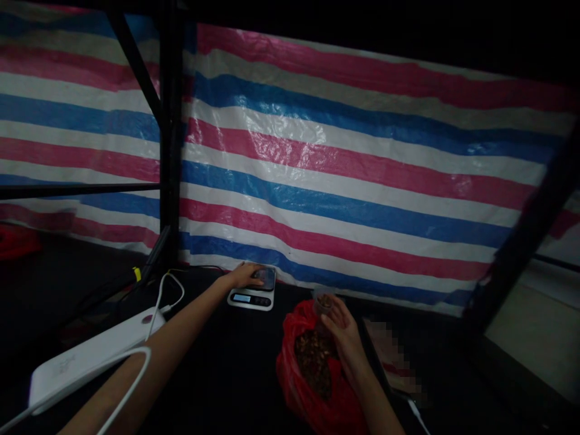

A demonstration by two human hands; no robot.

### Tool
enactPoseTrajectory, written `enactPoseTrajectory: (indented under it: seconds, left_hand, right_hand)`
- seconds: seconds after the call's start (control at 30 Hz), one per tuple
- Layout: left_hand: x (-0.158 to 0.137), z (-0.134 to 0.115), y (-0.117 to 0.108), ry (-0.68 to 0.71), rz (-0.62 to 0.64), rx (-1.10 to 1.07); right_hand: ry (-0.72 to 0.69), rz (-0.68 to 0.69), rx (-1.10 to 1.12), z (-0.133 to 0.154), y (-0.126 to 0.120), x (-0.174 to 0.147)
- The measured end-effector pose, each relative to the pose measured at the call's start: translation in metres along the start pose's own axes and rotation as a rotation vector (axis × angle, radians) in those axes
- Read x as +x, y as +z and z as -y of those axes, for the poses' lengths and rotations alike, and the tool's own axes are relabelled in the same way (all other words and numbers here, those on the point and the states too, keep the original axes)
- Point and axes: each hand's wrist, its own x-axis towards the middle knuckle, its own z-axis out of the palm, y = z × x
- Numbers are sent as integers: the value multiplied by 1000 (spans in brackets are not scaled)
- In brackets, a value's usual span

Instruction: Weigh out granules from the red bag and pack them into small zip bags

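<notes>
My left hand (247, 275) reaches to the small white digital scale (251, 301), its thumb and fingers apart at the dark weighing plate (267, 278). The scale's small display is lit; its digits are too small to read. In my right hand (342, 329) is a small clear plastic cup (323, 302) with brown bits in it, tilted above the far side of a red plastic bag (290, 368). The bag stands open, and a heap of brown, dried-looking pieces (315, 362) shows inside; I cannot tell their kind.
A white power strip (95, 356) with white cables lies left, near my left forearm. Right of the bag is a flat device with a blurred screen (394, 356) and a white cable (417, 417). A striped plastic sheet (335, 199) and black frame posts (170, 133) stand behind.
</notes>
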Motion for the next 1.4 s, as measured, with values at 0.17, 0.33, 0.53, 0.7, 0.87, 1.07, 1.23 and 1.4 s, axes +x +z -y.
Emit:
enactPoseTrajectory:
  seconds: [0.17, 0.33, 0.53, 0.7, 0.87, 1.07, 1.23, 1.4]
  left_hand:
    - [-11, -16, 0, -5, -179, -249]
    - [-38, -53, 19, -22, -195, -478]
    - [-68, -110, 47, 158, -147, -1091]
    - [-78, -139, 61, 249, -47, -1305]
    - [-83, -144, 72, 201, -71, -1316]
    - [-88, -148, 77, 169, -68, -1368]
    - [-89, -151, 72, 173, -55, -1383]
    - [-89, -150, 72, 178, -61, -1413]
  right_hand:
    - [9, 0, 15, 3, 6, -3]
    - [19, 11, 32, 7, 13, -6]
    - [14, 30, 29, 21, 19, -13]
    - [-17, 58, -5, 30, 28, -19]
    - [-18, 114, -108, 32, 35, -25]
    - [-41, 217, -166, 30, 37, -26]
    - [-38, 279, -259, 30, 36, -26]
    - [-94, 366, -382, 33, 35, -27]
